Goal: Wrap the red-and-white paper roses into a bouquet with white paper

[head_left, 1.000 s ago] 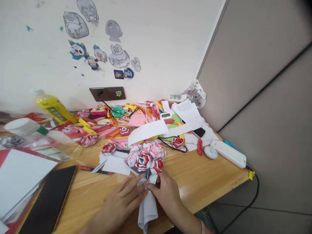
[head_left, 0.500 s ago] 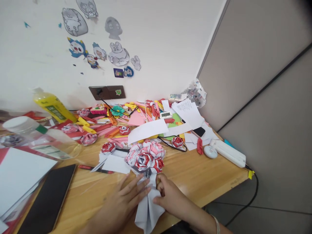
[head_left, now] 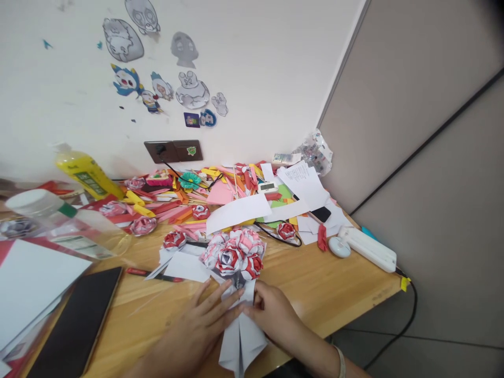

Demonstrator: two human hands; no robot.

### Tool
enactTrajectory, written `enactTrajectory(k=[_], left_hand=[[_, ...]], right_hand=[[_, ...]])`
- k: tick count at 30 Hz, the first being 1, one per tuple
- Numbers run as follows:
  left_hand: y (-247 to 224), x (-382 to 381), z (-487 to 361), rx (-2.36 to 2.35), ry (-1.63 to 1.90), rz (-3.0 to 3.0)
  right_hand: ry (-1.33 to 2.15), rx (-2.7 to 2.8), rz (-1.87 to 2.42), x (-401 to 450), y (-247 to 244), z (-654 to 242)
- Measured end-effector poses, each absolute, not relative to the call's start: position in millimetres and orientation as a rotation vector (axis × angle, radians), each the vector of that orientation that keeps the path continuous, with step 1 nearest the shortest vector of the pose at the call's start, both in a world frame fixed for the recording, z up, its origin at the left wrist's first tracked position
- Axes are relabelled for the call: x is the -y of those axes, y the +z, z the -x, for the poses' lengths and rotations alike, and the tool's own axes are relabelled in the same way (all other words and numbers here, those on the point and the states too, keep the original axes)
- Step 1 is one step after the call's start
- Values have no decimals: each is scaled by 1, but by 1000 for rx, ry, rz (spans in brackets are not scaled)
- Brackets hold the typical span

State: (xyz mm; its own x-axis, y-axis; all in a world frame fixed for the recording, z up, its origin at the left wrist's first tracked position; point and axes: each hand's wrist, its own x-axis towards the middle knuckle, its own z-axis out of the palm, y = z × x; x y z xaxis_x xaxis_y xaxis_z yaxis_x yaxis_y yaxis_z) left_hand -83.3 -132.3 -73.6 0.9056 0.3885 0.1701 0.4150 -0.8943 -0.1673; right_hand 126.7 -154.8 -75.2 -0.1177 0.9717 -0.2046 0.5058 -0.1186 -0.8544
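The left hand point(head_left: 202, 320) lies spread on the white wrap point(head_left: 241, 344) of the paper-rose bouquet point(head_left: 235, 255) on the table point(head_left: 315, 286), likely light, crushable, best held by that wrap, which the curled right hand point(head_left: 277, 315) pinches

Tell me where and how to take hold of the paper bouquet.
Take the bouquet by the neck of its white wrap, coming from the near side with fingers around it. The wrap narrows there and flares below, so it should hold well; the folded blooms beyond look easily crushed.
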Motion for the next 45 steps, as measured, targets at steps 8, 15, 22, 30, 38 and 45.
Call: enactTrajectory(k=[8,15,22,30,38,45], left_hand=[[-78,135,81,679,-206,2885],[-74,134,79,709,-166,2915],[-75,132,81,680,-195,2973],[-77,134,79,706,-185,2948],[-75,137,78,694,-163,2852],[-107,148,77,891,-698,2980]], right_hand=[[1180,1674,1636,153,-76,-124],[470,2144,1475,179,-81,-121],[447,2407,966,192,-91,-137],[690,2499,1066,200,-98,-148],[863,1913,1466,174,-76,-161],[793,1709,1701,144,-75,-117]])
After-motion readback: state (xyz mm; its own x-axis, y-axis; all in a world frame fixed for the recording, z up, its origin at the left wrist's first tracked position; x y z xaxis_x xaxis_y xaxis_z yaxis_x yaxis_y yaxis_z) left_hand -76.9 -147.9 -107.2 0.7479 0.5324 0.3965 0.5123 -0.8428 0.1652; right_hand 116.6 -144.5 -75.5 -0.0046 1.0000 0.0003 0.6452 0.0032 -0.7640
